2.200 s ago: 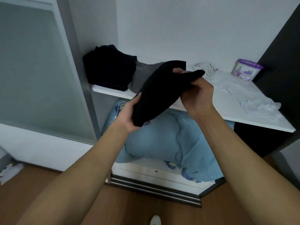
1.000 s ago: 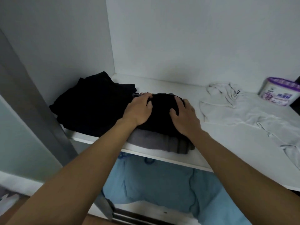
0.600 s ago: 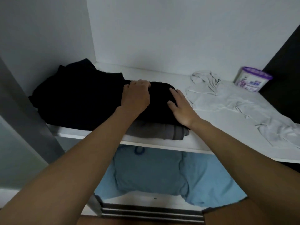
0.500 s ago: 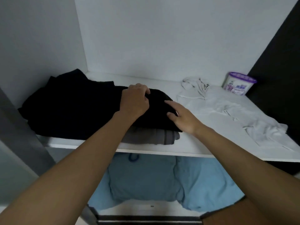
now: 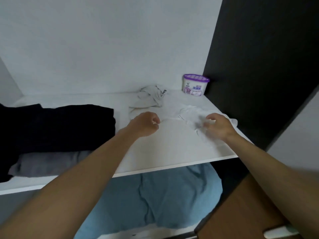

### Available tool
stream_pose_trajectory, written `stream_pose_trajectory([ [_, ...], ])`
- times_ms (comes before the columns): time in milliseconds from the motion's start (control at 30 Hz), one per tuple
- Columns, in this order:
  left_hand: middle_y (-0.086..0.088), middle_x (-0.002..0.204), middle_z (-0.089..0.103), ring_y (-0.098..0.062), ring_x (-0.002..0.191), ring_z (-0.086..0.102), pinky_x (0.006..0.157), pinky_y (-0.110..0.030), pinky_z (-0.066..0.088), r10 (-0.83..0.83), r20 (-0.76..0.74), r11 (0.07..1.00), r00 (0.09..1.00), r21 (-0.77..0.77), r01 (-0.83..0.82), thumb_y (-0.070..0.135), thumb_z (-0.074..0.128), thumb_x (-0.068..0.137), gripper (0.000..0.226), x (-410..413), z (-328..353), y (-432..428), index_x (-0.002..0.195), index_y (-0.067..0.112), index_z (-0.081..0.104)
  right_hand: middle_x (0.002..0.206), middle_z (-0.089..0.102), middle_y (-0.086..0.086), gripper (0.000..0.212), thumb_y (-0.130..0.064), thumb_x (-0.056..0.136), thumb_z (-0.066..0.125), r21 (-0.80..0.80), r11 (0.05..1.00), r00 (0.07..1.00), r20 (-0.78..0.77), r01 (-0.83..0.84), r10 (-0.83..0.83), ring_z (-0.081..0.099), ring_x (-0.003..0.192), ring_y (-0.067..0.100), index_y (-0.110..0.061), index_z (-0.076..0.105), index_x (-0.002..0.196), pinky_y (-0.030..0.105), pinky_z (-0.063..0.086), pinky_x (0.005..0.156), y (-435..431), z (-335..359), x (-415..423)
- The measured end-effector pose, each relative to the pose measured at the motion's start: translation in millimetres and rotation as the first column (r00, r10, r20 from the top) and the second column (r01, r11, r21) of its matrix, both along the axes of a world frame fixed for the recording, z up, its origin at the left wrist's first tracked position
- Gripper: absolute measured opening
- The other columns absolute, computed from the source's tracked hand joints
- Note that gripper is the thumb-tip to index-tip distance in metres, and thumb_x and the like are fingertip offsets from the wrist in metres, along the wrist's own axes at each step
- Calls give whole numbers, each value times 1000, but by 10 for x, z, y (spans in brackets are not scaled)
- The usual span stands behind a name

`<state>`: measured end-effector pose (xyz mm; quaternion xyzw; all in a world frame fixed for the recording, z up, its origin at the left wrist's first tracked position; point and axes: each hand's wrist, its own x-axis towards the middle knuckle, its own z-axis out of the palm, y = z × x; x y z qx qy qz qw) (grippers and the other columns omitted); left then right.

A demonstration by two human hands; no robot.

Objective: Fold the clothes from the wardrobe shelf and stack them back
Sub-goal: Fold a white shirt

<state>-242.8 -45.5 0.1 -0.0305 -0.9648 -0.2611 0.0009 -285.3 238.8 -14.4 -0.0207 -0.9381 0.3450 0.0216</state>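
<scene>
White wardrobe shelf (image 5: 172, 152), seen from above, with a pale back wall and a dark side panel (image 5: 259, 66) at the right of the frame.

- Stack: a folded black garment (image 5: 69, 125) lies on a folded grey garment (image 5: 51, 163) at the left of the frame, by the shelf's front edge. Half a second ago both hands were pressed on this black piece. They have now been lifted off it, and it has been left lying flat.
- Next item: an unfolded white garment (image 5: 189, 114) is spread across the right half of the shelf, with one crumpled end toward the back wall. It is well apart from the stack.
- Left hand (image 5: 145, 124): moved to centre frame, fingers curled, and judged to be pinching a thin edge of the white garment.
- Right hand (image 5: 217, 125): blurred by motion, with the fingers bent over the bunched cloth at centre right. Whether a grip has been closed cannot be told.
- Other: a purple-lidded tub (image 5: 196, 85) stands in the back right corner. Blue bedding (image 5: 164, 200) is stored beneath the shelf.

Reading: the black piece is judged finished and stacked, and the white garment is being taken up for folding. It is probably the last loose item on the visible part of the shelf. Loose ends could trail or catch when it is lifted.
</scene>
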Motion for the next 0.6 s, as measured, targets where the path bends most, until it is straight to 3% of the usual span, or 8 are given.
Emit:
stream_pose_trajectory([
  [67, -2, 116, 68, -21, 108, 63, 96, -35, 50, 13, 43, 998, 999, 55, -15, 15, 59, 88, 18, -116, -78, 261, 99, 25, 68, 130, 59, 6, 54, -52, 81, 73, 114, 993, 996, 81, 25, -34, 58, 117, 27, -18, 60, 120, 40, 49, 98, 220, -63, -157],
  [133, -3, 114, 68, -20, 101, 63, 83, -27, 48, 40, 91, 994, 995, 100, -49, 13, 59, 90, 16, -211, -155, 478, 98, 24, 67, 115, 59, 3, 50, -67, 75, 67, 328, 944, 992, 124, -46, 5, 56, 115, 28, -22, 60, 96, 42, 48, 95, 313, -118, -285],
  [300, -10, 94, 75, -18, 71, 68, 48, -16, 44, 202, 266, 888, 943, 357, -291, 12, 58, 94, 10, -400, -206, 858, 95, 9, 68, 78, 59, -3, 35, -45, 93, 57, 378, 888, 965, 127, -262, 230, 62, 88, 25, -23, 47, 68, 32, 40, 69, 318, -242, -479],
  [367, -9, 85, 78, -17, 66, 72, 46, -17, 44, 253, 369, 805, 894, 432, -406, 23, 57, 97, 22, -434, -163, 965, 99, 4, 67, 71, 53, -1, 35, -35, 94, 56, 275, 883, 924, 94, -381, 370, 56, 73, 21, -21, 42, 65, 32, 38, 63, 308, -237, -438],
  [433, -11, 83, 78, -22, 71, 75, 52, -22, 54, 238, 480, 685, 845, 534, -496, 36, 61, 96, 34, -418, -133, 1060, 103, 2, 64, 64, 47, 0, 34, -29, 94, 57, 39, 831, 831, 71, -554, 551, 47, 59, 14, -19, 42, 66, 26, 38, 55, 297, -183, -256],
  [500, -9, 73, 76, -20, 64, 74, 54, -26, 58, 232, 513, 568, 826, 618, -543, 37, 66, 93, 36, -385, -127, 1149, 102, 2, 65, 64, 46, -2, 32, -26, 95, 58, -86, 707, 704, 71, -702, 707, 41, 53, 3, -11, 47, 70, 13, 35, 49, 252, -136, 34],
  [567, -3, 62, 69, -13, 49, 66, 43, -18, 49, 290, 475, 552, 831, 626, -551, 29, 71, 91, 27, -328, -119, 1221, 103, 5, 64, 66, 43, -3, 32, -21, 95, 60, -9, 556, 555, 55, -831, 830, 38, 54, -1, -2, 48, 72, 14, 32, 55, 195, -120, 362],
  [600, -4, 68, 68, -15, 52, 65, 43, -15, 46, 339, 443, 575, 830, 601, -555, 22, 72, 90, 26, -288, -115, 1245, 107, 5, 62, 66, 42, 0, 32, -18, 95, 60, 40, 478, 480, 53, -877, 876, 36, 55, 0, 0, 47, 71, 17, 31, 58, 156, -119, 527],
])
